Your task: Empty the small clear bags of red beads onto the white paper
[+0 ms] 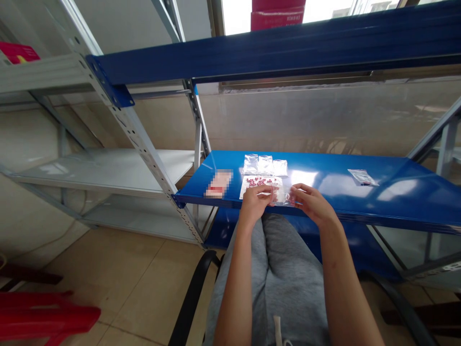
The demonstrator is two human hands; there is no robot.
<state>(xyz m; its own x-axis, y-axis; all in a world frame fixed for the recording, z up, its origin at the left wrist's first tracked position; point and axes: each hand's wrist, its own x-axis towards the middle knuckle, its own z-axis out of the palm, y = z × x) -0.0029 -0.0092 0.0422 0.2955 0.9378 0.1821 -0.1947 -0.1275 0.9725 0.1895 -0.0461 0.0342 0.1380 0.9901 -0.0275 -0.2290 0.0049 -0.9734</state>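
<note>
So what are the hands doing?

Both pinch a small clear bag (281, 196) between the fingertips, the left hand (254, 205) and right hand (311, 202) almost meeting at the near edge of the blue shelf (392, 202).

And around them?

Just beyond lies a sheet of small red pieces (261, 183), with three clear bags (265, 165) farther back, a blurred packet (218, 183) to the left, and another bag (363, 177) well right

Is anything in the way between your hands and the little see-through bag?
No, nothing visible is in the way. Your left hand and right hand both touch the clear plastic bag, right above the blue metal shelf.
</note>
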